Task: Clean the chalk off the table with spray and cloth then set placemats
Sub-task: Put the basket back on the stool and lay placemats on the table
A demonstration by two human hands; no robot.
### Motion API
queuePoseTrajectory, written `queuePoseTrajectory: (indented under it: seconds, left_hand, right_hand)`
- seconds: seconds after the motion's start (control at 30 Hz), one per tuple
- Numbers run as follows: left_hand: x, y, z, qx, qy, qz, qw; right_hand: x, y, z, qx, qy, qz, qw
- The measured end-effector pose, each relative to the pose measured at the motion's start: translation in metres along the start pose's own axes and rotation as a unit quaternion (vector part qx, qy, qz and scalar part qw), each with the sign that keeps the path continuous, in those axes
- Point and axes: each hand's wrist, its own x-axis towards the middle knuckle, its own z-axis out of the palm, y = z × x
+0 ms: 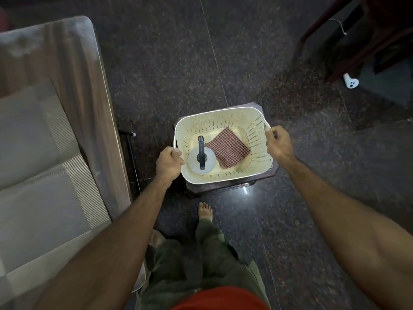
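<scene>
Nearby, stool (234, 185) under basket (223, 121), table (89, 90) left.

baskets: 1 (223, 175) | spray bottles: 1 (202, 161) | cloths: 1 (228, 151) | placemats: 2 (33, 135) (44, 209) | stools: 1 (223, 189)

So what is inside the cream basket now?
Inside the basket, held at its sides by the left hand and the right hand, stand a spray bottle and a folded checked cloth. What lies under the cloth cannot be seen.
</scene>
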Motion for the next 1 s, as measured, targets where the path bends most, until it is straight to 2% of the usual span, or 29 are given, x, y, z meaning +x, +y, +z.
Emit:
queuePoseTrajectory:
  seconds: [0.33,0.43,0.57,0.67,0.87,1.0]
  left_hand:
    - [0.001,0.002,0.0,0.01,-0.005,0.004,1.0]
    - [-0.003,0.005,-0.006,0.013,0.011,0.004,1.0]
    - [-0.019,0.01,-0.027,0.008,0.04,0.031,0.999]
    - [-0.034,0.012,-0.051,-0.014,0.057,0.069,0.996]
    - [-0.069,0.009,-0.121,-0.081,0.14,0.102,0.982]
    - [-0.097,-0.019,-0.166,-0.122,0.212,0.089,0.966]
  right_hand:
    - [-0.003,0.001,0.0,-0.019,0.003,0.007,1.0]
    - [-0.009,-0.006,-0.004,-0.06,0.026,0.006,0.998]
    - [-0.026,-0.024,-0.01,-0.118,0.095,-0.097,0.984]
    - [-0.045,-0.06,-0.004,-0.117,0.09,-0.185,0.972]
    - [-0.105,-0.16,0.049,-0.066,0.001,-0.33,0.942]
    - [-0.153,-0.205,0.101,-0.06,-0.078,-0.401,0.911]
